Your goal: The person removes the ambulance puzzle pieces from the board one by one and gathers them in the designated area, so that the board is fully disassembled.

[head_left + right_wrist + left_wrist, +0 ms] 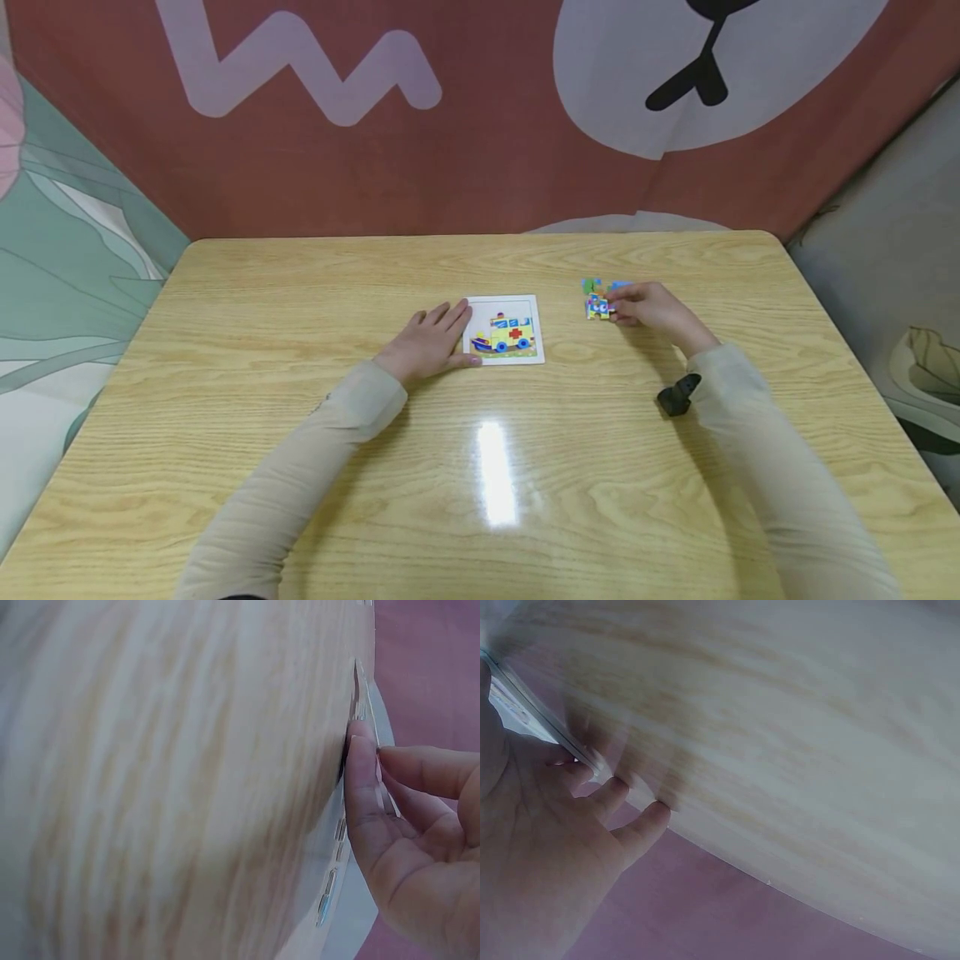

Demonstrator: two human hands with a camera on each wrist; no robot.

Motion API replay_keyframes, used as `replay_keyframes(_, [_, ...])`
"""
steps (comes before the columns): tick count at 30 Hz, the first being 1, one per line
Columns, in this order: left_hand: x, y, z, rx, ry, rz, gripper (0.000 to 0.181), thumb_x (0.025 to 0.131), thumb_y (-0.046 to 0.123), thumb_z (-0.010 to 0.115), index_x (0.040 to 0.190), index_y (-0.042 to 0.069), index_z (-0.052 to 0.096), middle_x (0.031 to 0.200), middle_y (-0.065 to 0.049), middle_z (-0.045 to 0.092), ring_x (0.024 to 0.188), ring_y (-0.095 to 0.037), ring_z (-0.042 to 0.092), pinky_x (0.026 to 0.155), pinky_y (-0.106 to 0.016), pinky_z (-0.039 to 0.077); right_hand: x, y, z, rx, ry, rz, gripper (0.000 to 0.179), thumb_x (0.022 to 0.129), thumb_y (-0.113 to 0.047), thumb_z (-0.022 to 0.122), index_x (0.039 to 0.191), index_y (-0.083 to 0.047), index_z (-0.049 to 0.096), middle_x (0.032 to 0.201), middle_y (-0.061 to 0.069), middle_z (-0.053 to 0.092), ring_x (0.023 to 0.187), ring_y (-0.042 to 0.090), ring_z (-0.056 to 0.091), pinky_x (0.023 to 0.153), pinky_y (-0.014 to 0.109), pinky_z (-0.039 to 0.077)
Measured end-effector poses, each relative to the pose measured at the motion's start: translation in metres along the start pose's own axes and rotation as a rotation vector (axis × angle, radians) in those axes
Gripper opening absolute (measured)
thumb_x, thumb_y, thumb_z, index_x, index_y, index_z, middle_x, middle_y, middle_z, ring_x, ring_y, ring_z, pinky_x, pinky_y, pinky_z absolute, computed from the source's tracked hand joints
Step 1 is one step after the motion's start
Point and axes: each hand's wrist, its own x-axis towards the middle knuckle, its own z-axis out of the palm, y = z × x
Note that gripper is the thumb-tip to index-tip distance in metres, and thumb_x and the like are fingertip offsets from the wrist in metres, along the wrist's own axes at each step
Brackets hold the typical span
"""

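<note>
A square jigsaw board (527,357) with a white frame and a yellow ambulance picture lies mid-table. My left hand (430,342) rests at its left edge, fingers spread and mostly straight, thumb at the lower left corner. In the left wrist view, the board's edge (540,712) runs beside that hand (547,840). To the right, my right hand (654,312) pinches a colourful jigsaw piece (598,307) between thumb and fingers. The right wrist view shows this piece edge-on (363,686) at the fingertips of the hand (420,840).
Loose green and blue jigsaw pieces (590,286) lie just behind the right hand, partly hidden by it. A small black device (677,397) sits at the right cuff. Behind the wooden table (300,267) stands a red-brown patterned wall (480,183).
</note>
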Motion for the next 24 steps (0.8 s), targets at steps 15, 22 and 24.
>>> replay_keyframes(15, [0.0006,0.0002,-0.0006,0.008,0.001,0.002,0.087,0.095,0.064,0.034,0.155,0.011,0.001,0.163,-0.004,-0.005,0.151,-0.031,0.006,0.120,-0.054,0.013,0.0003,0.0026,-0.0024,-0.001,0.020,-0.004,0.040,0.101,-0.009,0.041,0.136,0.011,0.043,0.126,0.025,0.054,0.077,-0.008,0.059,0.076,0.013,0.053])
replay_keyframes(22, [0.0018,-0.0004,0.0000,0.016,-0.003,-0.002,0.087,0.094,0.065,0.033,0.155,0.012,0.001,0.163,-0.004,-0.005,0.151,-0.030,0.006,0.120,-0.054,0.013,-0.0016,0.0012,-0.0036,-0.014,0.036,-0.004,0.042,0.102,-0.012,0.043,0.137,0.010,0.042,0.133,0.029,0.049,0.079,-0.006,0.058,0.077,0.015,0.053])
replay_keyframes(24, [0.0014,-0.0003,-0.0002,0.015,-0.003,-0.003,0.087,0.094,0.065,0.033,0.155,0.012,0.001,0.163,-0.004,-0.004,0.151,-0.030,0.006,0.120,-0.054,0.013,-0.0027,-0.0011,-0.0032,-0.034,0.047,-0.006,0.044,0.102,-0.016,0.044,0.138,0.007,0.042,0.134,0.028,0.050,0.081,-0.005,0.058,0.079,0.017,0.053])
